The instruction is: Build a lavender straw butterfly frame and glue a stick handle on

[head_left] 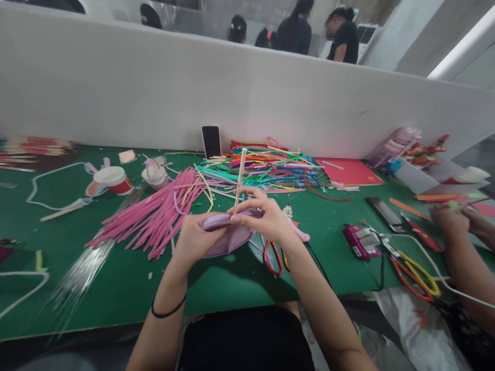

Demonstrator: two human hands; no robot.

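A round lilac piece (232, 239) with a raised rim is held up over the green table. My left hand (197, 234) grips its left side, the thumb along the rim. At its upper right, my right hand (261, 214) has its fingers closed round a thin pale wooden stick (241, 172), which stands nearly upright where it meets the rim. The thumb of that hand also lies against the lilac rim. Pink fuzzy stems (154, 219) are spread in a bundle left of my hands. The stick's lower end is hidden by fingers.
Behind my hands lie many coloured stems (266, 167) and an upright phone (212, 141). Red-handled scissors (273, 258) are near my right wrist. At the right are a purple power adapter (360, 242), more scissors (415, 278) and another person's hands (450, 221). Cups (114, 180) stand left.
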